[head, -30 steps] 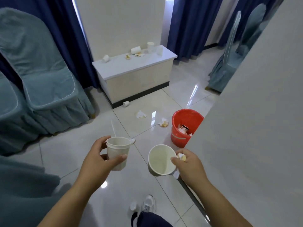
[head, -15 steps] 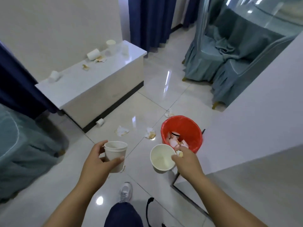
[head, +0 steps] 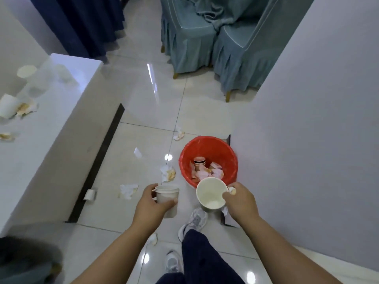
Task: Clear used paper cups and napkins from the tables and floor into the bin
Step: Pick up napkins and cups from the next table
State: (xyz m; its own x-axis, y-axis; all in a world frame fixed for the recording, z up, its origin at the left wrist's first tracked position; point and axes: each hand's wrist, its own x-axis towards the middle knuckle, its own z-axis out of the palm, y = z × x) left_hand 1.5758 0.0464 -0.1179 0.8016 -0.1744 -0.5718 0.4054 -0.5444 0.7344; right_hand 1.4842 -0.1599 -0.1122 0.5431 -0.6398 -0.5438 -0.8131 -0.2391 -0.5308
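Note:
My left hand [head: 150,206] grips an upright white paper cup [head: 167,198]. My right hand [head: 240,203] pinches the rim of a second white paper cup [head: 211,195], tilted with its mouth toward me, together with a crumpled napkin [head: 232,190]. Both cups hang just short of the red bin [head: 207,146], which holds several cups and napkins. Crumpled napkins [head: 168,173] [head: 128,190] [head: 178,135] lie on the tiles left of the bin. A small cup [head: 90,194] lies on its side at the foot of the white table [head: 51,128].
On the white table stand and lie more cups [head: 26,71] [head: 8,105] and stained napkins [head: 25,107]. Blue-covered chairs [head: 205,37] stand beyond the bin, and a grey wall [head: 307,119] runs along the right. My feet are just behind the bin.
I have stepped closer to the red bin, which now lies directly ahead of my hands. Both hands keep the same hold on their cups.

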